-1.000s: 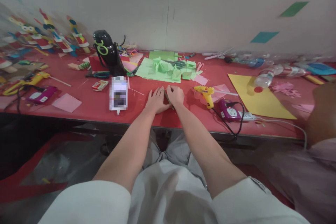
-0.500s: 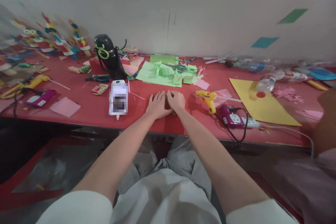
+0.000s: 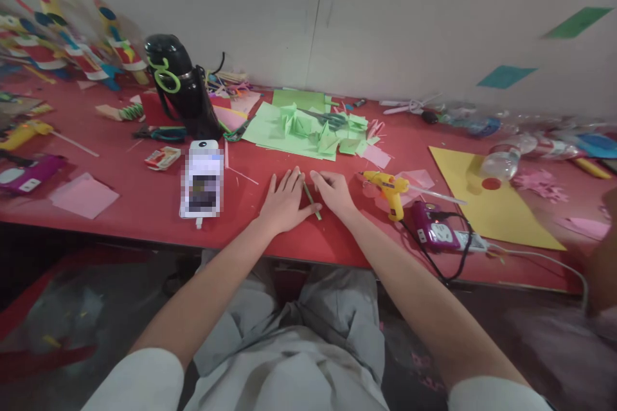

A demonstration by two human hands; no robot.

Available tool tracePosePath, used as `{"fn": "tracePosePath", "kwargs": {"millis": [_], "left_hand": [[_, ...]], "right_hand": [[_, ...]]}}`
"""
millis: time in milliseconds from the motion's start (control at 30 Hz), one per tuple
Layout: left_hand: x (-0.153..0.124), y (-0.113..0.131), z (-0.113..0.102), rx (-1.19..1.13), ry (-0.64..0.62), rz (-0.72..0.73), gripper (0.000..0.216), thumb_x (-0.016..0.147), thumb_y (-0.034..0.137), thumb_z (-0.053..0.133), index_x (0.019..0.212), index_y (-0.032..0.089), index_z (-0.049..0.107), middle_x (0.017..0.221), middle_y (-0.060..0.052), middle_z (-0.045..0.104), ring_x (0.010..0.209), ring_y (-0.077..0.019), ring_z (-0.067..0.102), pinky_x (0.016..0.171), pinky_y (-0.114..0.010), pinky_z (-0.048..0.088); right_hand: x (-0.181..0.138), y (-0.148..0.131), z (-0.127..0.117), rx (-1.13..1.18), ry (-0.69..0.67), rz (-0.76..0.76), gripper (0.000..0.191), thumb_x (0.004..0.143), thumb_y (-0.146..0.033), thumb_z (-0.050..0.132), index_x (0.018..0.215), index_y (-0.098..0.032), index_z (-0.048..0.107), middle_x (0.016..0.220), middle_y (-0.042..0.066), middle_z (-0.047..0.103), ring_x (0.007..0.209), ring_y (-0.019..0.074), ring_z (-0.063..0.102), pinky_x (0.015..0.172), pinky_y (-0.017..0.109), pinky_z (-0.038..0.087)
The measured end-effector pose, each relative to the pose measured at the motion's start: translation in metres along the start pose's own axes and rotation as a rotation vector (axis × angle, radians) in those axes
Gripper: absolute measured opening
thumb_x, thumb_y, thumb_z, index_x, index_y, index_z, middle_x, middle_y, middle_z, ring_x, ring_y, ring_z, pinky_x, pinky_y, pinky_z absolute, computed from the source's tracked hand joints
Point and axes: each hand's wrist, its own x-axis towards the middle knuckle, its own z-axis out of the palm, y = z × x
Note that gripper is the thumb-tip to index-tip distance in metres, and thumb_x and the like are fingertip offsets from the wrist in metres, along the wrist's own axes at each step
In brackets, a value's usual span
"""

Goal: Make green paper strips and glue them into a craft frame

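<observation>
On the red tabletop [image 3: 270,247], my left hand [image 3: 285,204] lies flat with its fingers stretched out. A thin green rolled paper stick [image 3: 310,196] lies along its inner side, and the left thumb rests across the lower end. My right hand [image 3: 335,192] is just to the right of the stick, a small gap away. Its fingers are loosely bent, partly hidden under the hand, and I see nothing in them. Beyond both hands are folded green paper pieces [image 3: 325,140] and scissors [image 3: 325,119] on light green sheets [image 3: 263,131].
A yellow glue gun [image 3: 391,187] and purple power socket [image 3: 434,228] with cables lie at the right, beside yellow paper [image 3: 506,218] and plastic bottles [image 3: 504,160]. At the left are a phone [image 3: 202,180], a black flask [image 3: 180,87] and pink paper squares [image 3: 84,197].
My hands have moved apart; the right hand has shifted right and the paper stick between them now shows. The view has tilted and moved a little closer.
</observation>
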Motion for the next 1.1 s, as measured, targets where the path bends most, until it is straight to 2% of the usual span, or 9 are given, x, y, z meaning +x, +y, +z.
{"fn": "tracePosePath", "kwargs": {"millis": [167, 367, 600, 667, 733, 800, 867, 967, 1100], "left_hand": [[-0.001, -0.006, -0.001, -0.182, 0.091, -0.012, 0.064, 0.099, 0.045, 0.04, 0.154, 0.014, 0.029, 0.164, -0.015, 0.025, 0.152, -0.0265, 0.022, 0.125, -0.053, 0.01], [-0.014, -0.014, -0.005, -0.652, 0.392, -0.026, 0.037, 0.094, 0.025, 0.049, 0.129, 0.02, 0.055, 0.134, -0.013, 0.061, 0.128, -0.0242, 0.056, 0.11, -0.043, 0.043], [-0.023, -0.011, -0.01, -0.851, 0.377, -0.122, 0.021, 0.092, 0.042, 0.061, 0.088, 0.023, 0.069, 0.06, 0.001, 0.063, 0.045, -0.0146, 0.057, 0.056, -0.027, 0.048], [-0.021, -0.015, -0.013, -0.766, 0.365, -0.116, 0.026, 0.094, 0.045, 0.057, 0.093, 0.024, 0.072, 0.06, 0.0, 0.064, 0.056, -0.0186, 0.065, 0.063, -0.029, 0.051], [-0.017, -0.019, -0.018, -0.687, 0.365, -0.069, 0.034, 0.093, 0.045, 0.057, 0.12, 0.026, 0.067, 0.094, -0.008, 0.075, 0.1, -0.0263, 0.071, 0.089, -0.036, 0.052], [-0.01, -0.018, -0.023, -0.656, 0.364, -0.044, 0.06, 0.09, 0.046, 0.062, 0.145, 0.028, 0.048, 0.144, -0.011, 0.055, 0.145, -0.0301, 0.038, 0.115, -0.047, 0.035], [0.0, -0.009, -0.029, -0.742, 0.369, -0.077, 0.074, 0.092, 0.053, 0.057, 0.156, 0.031, 0.028, 0.166, -0.005, 0.021, 0.155, -0.0274, 0.006, 0.122, -0.05, 0.021], [0.024, 0.013, -0.04, -1.049, 0.393, -0.135, 0.062, 0.102, 0.059, 0.011, 0.159, 0.035, 0.01, 0.169, 0.005, 0.006, 0.155, -0.0194, 0.005, 0.123, -0.043, 0.026], [0.066, 0.024, -0.056, -1.232, 0.363, -0.23, 0.071, 0.097, 0.058, -0.009, 0.161, 0.029, 0.003, 0.168, 0.004, 0.007, 0.154, -0.0189, 0.012, 0.119, -0.039, 0.034]], "right_hand": [[-0.005, 0.0, -0.014, 0.168, 0.01, 0.013, 0.051, 0.09, -0.056, 0.056, 0.053, -0.02, 0.051, 0.048, -0.004, 0.042, 0.047, 0.01, 0.037, 0.052, 0.027, 0.033], [-0.018, -0.011, -0.024, 0.055, 0.109, -0.016, 0.051, 0.089, -0.061, 0.055, 0.057, -0.022, 0.049, 0.053, -0.002, 0.045, 0.051, 0.0119, 0.042, 0.054, 0.027, 0.037], [-0.023, -0.01, -0.017, -0.015, 0.132, 0.017, 0.038, 0.092, -0.055, 0.056, 0.073, -0.021, 0.056, 0.055, -0.004, 0.053, 0.047, 0.0112, 0.047, 0.052, 0.025, 0.039], [-0.022, -0.006, -0.019, -0.045, 0.163, 0.011, 0.047, 0.092, -0.056, 0.055, 0.06, -0.021, 0.05, 0.048, -0.005, 0.044, 0.044, 0.0105, 0.041, 0.049, 0.026, 0.034], [-0.021, -0.004, -0.024, -0.082, 0.186, -0.019, 0.054, 0.094, -0.056, 0.051, 0.053, -0.021, 0.047, 0.047, -0.003, 0.042, 0.046, 0.0112, 0.043, 0.05, 0.027, 0.035], [-0.022, -0.006, -0.026, -0.077, 0.182, -0.078, 0.049, 0.096, -0.055, 0.048, 0.064, -0.02, 0.061, 0.061, 0.002, 0.059, 0.059, 0.0155, 0.057, 0.06, 0.029, 0.045], [-0.024, -0.015, -0.022, -0.046, 0.152, -0.174, 0.04, 0.097, -0.054, 0.047, 0.106, -0.022, 0.07, 0.109, 0.01, 0.071, 0.101, 0.0237, 0.066, 0.088, 0.037, 0.051], [-0.031, -0.04, -0.001, 0.044, -0.02, -0.295, 0.059, 0.1, -0.055, 0.038, 0.155, -0.037, 0.031, 0.165, 0.001, 0.027, 0.152, 0.0242, 0.023, 0.122, 0.047, 0.024], [-0.033, -0.072, 0.027, 0.192, -0.172, -0.318, 0.076, 0.099, -0.063, 0.031, 0.16, -0.035, -0.003, 0.168, -0.006, -0.006, 0.155, 0.0228, -0.002, 0.127, 0.048, 0.008]]}}
